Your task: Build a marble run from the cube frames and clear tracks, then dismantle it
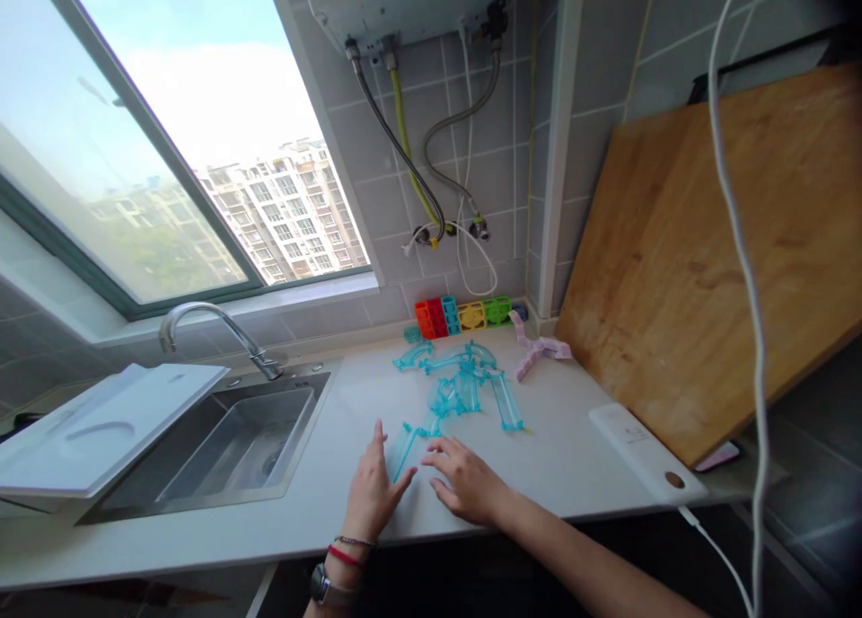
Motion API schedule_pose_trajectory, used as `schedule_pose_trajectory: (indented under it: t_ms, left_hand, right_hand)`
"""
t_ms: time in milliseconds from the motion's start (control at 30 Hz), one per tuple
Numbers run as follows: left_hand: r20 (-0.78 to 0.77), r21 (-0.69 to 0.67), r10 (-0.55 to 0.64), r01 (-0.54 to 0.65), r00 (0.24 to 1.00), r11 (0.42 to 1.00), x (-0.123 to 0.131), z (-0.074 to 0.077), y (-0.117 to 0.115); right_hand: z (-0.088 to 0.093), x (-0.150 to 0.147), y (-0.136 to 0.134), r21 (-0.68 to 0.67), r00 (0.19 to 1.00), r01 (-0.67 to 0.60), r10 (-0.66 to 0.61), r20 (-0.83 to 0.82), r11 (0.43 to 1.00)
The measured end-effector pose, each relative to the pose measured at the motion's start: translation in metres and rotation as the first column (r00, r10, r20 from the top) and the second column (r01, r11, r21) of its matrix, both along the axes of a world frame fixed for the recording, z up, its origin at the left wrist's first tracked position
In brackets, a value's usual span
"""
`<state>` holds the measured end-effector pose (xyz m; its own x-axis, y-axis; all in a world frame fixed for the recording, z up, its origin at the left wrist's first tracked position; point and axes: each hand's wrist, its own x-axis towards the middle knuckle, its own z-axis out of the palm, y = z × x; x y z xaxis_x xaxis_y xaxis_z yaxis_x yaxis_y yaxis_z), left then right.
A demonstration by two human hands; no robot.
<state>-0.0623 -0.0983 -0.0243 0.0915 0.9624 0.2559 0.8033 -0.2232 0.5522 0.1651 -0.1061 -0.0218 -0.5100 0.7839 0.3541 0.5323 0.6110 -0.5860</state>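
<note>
Our left hand (373, 494) lies palm down on the white counter (572, 456), fingers straight and close together, thumb out to the right, clamped on nothing. Our right hand (470, 485) is also palm down, its fingers spread and slightly bent, and it holds nothing either.

Between the two hands lies a clear blue tube (402, 449), flat on the counter. Its long axis runs away from us, leaning a little to the right. The near end points at the gap between thumb and forefinger of the left hand, and the far end points toward the heap of blue tubes (464, 383) further back. We cannot tell whether either hand actually touches it; both are just beside it.

Behind the heap, a row of coloured blocks (464, 315) stands against the tiled wall, with a pink piece (539, 348) to its right. A large wooden board (714, 259) leans at the right, and a white board (646, 452) lies at its foot. On the left sit the sink (235, 438), the tap (215, 326) and a white lid (94, 425).
</note>
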Motion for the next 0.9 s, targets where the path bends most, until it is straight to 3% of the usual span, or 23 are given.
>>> schedule_pose_trajectory:
  t_ms: [133,300,400,500,633,800,900]
  left_hand:
    - [0.014,-0.096,0.043,-0.041,0.999,0.994,-0.006,-0.004,0.000]
    - [0.122,-0.191,0.170,-0.145,0.978,0.971,-0.026,0.004,-0.025]
    - [0.335,-0.308,0.254,-0.150,0.907,0.940,-0.028,0.016,-0.041]
    - [0.578,-0.387,0.288,-0.054,0.764,0.920,-0.016,0.031,-0.047]
    - [0.757,-0.425,0.302,0.085,0.580,0.901,0.009,0.042,-0.040]
    - [0.796,-0.444,0.301,0.168,0.526,0.880,0.030,0.038,-0.026]
    - [0.762,-0.430,0.278,0.137,0.585,0.892,0.039,0.033,-0.025]
  right_hand:
    - [-0.011,-0.024,0.025,0.018,0.990,0.005,-0.007,0.139,1.000]
    - [-0.024,-0.030,0.040,-0.016,0.985,0.050,-0.047,0.166,0.999]
    - [-0.023,-0.027,0.041,-0.017,0.999,0.008,-0.007,0.052,1.000]
    - [-0.016,-0.021,0.040,-0.054,0.989,-0.040,0.032,-0.147,0.998]
    - [-0.008,-0.014,0.035,-0.173,0.945,-0.005,-0.052,-0.324,0.985]
    - [-0.006,-0.009,0.028,-0.232,0.921,0.006,-0.096,-0.378,0.973]
    - [-0.003,-0.005,0.022,-0.267,0.896,-0.028,-0.094,-0.433,0.963]
